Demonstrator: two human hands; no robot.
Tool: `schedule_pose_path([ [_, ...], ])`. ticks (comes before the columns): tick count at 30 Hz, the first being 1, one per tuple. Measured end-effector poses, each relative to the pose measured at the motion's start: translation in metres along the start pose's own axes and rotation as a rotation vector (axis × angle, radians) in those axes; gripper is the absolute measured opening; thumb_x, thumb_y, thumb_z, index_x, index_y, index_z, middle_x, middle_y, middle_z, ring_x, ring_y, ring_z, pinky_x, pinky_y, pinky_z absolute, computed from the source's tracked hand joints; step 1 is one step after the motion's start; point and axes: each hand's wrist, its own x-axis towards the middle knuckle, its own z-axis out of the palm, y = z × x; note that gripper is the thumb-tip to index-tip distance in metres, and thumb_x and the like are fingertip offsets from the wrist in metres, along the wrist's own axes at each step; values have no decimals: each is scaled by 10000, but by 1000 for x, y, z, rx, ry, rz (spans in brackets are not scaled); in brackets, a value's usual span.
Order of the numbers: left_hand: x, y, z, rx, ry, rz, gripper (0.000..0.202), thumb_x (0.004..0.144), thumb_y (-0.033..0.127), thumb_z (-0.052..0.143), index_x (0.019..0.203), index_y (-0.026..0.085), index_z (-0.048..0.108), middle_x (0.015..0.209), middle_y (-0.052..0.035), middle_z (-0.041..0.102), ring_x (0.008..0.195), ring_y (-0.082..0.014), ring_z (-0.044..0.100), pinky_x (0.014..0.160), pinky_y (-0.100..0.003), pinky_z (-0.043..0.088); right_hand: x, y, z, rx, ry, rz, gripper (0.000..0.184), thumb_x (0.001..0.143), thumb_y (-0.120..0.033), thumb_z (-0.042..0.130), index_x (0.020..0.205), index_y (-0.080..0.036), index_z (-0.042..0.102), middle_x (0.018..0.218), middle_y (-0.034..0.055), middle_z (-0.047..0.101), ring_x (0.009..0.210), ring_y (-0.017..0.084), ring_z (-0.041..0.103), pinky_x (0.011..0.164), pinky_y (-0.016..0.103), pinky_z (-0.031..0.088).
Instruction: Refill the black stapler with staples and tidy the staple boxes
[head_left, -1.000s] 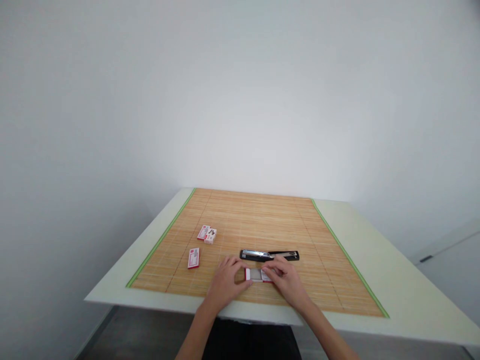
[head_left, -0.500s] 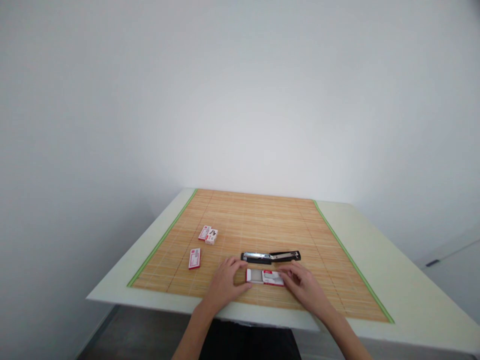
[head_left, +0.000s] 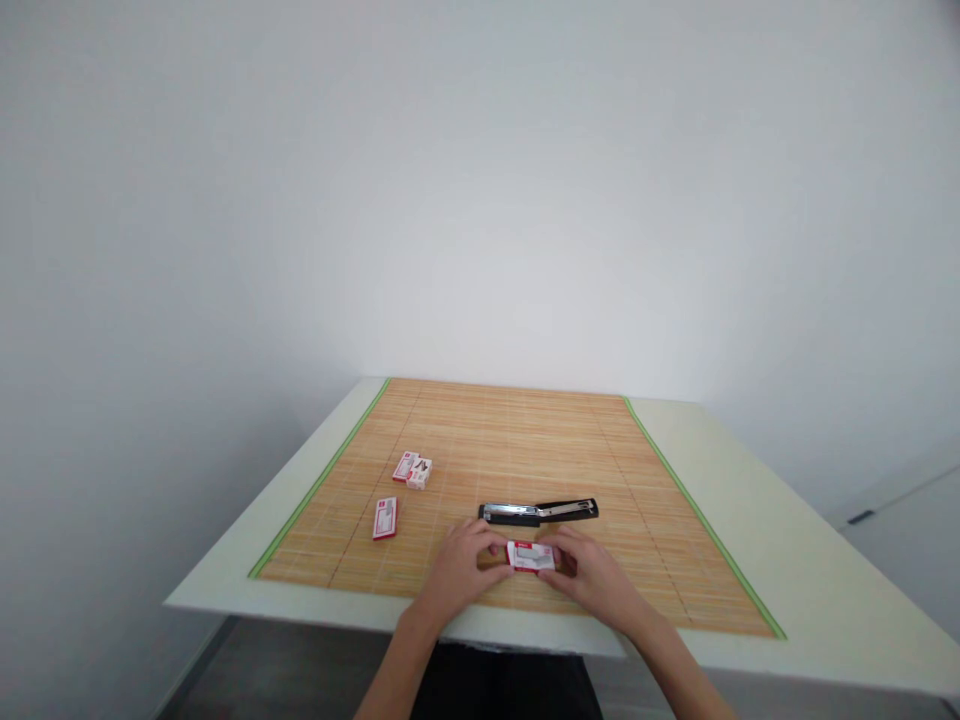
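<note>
A small red-and-white staple box (head_left: 532,556) lies near the front of the bamboo mat, between my two hands. My left hand (head_left: 463,562) grips its left end with thumb and fingers, while my right hand (head_left: 586,572) is closed around its right end. The inner tray no longer shows. Just beyond the box rests a black stapler (head_left: 538,512), swung wide open with its silver metal channel facing up.
Farther left on the bamboo mat (head_left: 517,430) lie more red-and-white boxes: one alone (head_left: 385,518) and a touching pair (head_left: 418,473). The mat has green edges and covers a white table (head_left: 757,520). A pale wall (head_left: 480,200) stands behind.
The box's tray has slid into its sleeve, so the box is now shorter and closed. My right hand has moved left and my left hand slightly right, bringing them closer together.
</note>
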Motion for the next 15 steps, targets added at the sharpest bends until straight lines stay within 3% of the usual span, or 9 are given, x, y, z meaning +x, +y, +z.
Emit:
schedule_pose_path([
  [5, -4, 2, -3, -46, 31, 5, 313, 829, 447, 784, 1104, 312, 722, 1088, -33, 702, 1059, -272, 611, 945, -401, 453, -3, 4, 3, 31, 10, -10, 287, 888, -388, 686, 1138, -253, 724, 950, 27, 666, 783, 171, 600, 687, 263, 419],
  [10, -1, 4, -7, -76, -10, 15, 284, 838, 441, 778, 1100, 336, 748, 1126, -19, 718, 1076, -266, 623, 966, -410, 454, -4, 9, 9, 35, 45, -6, 295, 886, -402, 691, 1140, -256, 728, 912, 17, 662, 788, 176, 604, 694, 266, 420],
  [15, 0, 8, 6, -115, 0, -12, 384, 825, 452, 774, 1189, 339, 726, 1109, -27, 744, 1054, -282, 648, 972, -442, 468, -2, 5, 6, 5, 21, -15, 267, 875, -396, 699, 1104, -264, 728, 931, 15, 674, 773, 173, 609, 697, 268, 425],
])
